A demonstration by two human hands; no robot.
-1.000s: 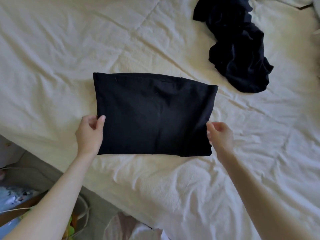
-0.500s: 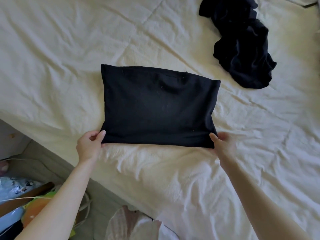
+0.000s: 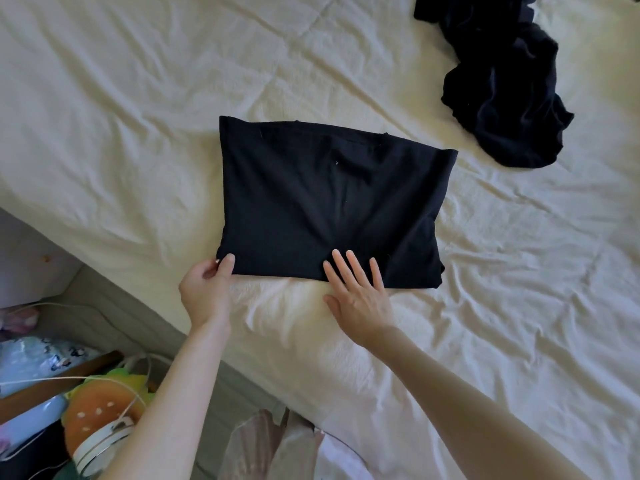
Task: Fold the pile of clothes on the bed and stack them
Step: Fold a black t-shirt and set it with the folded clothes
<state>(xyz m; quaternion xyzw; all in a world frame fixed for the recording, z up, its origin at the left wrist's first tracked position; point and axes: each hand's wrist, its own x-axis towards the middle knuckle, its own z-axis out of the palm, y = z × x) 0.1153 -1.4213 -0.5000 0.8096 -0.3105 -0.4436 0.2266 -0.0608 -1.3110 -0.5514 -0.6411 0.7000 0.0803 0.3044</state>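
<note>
Head view: folded black garment (image 3: 329, 206) lies flat, long axis left-right.

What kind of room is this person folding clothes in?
Most likely a home bedroom: a bed under a wrinkled cream sheet, a folded black garment and a crumpled dark garment lying on it, household clutter on the floor beside it.

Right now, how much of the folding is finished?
Done: one black garment lies folded into a rectangle on the bed. In hand: the left hand pinches its near corner; the right hand presses flat on its near edge. Left: the crumpled dark clothes are unfolded, and no stack shows yet.
</note>
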